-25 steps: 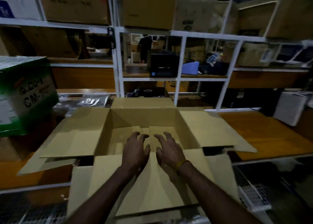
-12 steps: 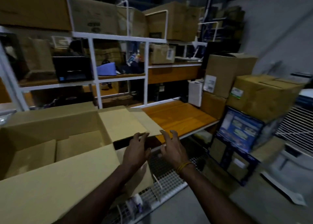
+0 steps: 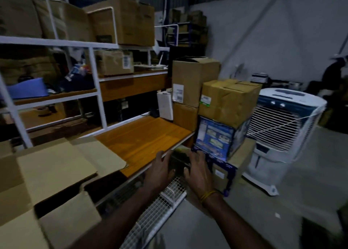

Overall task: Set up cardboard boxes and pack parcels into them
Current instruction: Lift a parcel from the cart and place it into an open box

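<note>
Both hands reach to the right end of the wooden bench. Left hand and right hand flank a small dark item at the bench edge. It is blurred; probably a parcel, but I cannot tell what it is. Fingers of both hands are spread and only slightly bent, on either side of it. No closed hold visible; whether the fingertips touch it, cannot tell.

The open cardboard box lies well to the left of the hands, flaps splayed outward, interior out of frame. No parcels visible in it from here.

Just beyond the right hand: a blue printed carton, glossy, under a plain brown carton. Below the hands, a white wire rack.

Handling judgement: the dark item looks compact and boxy, small enough for a two-handed side grip, likely light. Best hold: palms on opposite faces, thumbs on top. The surface may be film-wrapped and slick, so squeeze firmly.

The box is corrugated board, matte, stiff along the panels, floppy at the flap creases. Lift it by the walls, not the flaps. Bench top is smooth varnished wood, so the box should slide easily.
</note>
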A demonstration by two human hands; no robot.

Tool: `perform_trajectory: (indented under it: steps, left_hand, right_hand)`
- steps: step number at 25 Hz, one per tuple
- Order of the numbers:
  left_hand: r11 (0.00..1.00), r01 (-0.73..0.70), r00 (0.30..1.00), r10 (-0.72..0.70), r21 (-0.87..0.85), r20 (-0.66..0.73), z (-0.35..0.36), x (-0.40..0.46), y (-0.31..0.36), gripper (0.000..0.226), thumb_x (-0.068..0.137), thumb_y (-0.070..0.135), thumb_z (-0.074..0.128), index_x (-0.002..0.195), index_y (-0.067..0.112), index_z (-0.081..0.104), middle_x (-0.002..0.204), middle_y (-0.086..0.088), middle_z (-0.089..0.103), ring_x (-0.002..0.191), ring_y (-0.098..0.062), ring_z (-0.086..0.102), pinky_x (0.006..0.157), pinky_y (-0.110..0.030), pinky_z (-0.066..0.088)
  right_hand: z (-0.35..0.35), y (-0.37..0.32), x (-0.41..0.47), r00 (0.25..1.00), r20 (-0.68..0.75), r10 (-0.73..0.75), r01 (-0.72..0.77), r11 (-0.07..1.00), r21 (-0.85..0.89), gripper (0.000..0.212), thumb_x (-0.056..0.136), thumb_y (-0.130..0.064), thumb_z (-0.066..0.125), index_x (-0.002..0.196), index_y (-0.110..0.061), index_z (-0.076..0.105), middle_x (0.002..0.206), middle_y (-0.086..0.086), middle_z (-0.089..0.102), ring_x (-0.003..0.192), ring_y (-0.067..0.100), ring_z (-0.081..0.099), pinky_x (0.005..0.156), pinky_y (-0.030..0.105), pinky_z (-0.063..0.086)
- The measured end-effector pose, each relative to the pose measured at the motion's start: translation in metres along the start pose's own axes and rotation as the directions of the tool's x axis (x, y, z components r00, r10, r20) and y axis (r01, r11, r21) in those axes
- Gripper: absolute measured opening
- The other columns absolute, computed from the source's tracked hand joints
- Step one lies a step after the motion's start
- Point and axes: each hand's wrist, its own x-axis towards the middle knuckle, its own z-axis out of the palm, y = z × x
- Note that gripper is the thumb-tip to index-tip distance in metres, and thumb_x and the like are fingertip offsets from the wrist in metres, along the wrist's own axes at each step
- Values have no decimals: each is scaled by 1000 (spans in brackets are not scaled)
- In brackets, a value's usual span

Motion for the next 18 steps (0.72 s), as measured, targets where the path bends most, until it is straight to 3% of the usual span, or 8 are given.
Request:
perform_trajectory:
  steps: [3,10,14,18]
  left_hand:
    - [997,-58,998,59,-48,4,24,54,17,76,97,34,60,158,31,15,162,-10,16,134,-33,44,88,-40,53]
    - [973,-218,976,217,-80,-15,58,187,45,82,97,30,59,157,40,5,164,-9,12,124,-35,51,74,-35,50]
    - [954,-283,959,284,-100,-1,74,248,59,84,94,28,60,158,38,5,163,-11,12,129,-35,46,86,-39,54]
    - [930,-344,939,344,-129,-16,97,297,72,89,93,30,63,157,41,3,164,-12,11,132,-34,45,83,-36,54]
  right_hand:
    - [-5,35,42,996,-49,68,-70,997,-39,67,97,-26,55,155,-32,21,160,13,14,135,35,41,95,44,52]
    - [-7,86,148,958,-224,178,-202,976,-86,67,95,-32,57,155,-28,27,160,16,21,134,38,44,95,47,51]
    - [-7,109,194,929,-281,241,-271,960,-74,69,95,-32,57,155,-30,24,162,13,15,142,34,33,99,42,48]
    - [-2,137,236,914,-323,246,-288,953,-91,74,90,-31,62,155,-28,27,163,15,15,142,37,33,102,47,46]
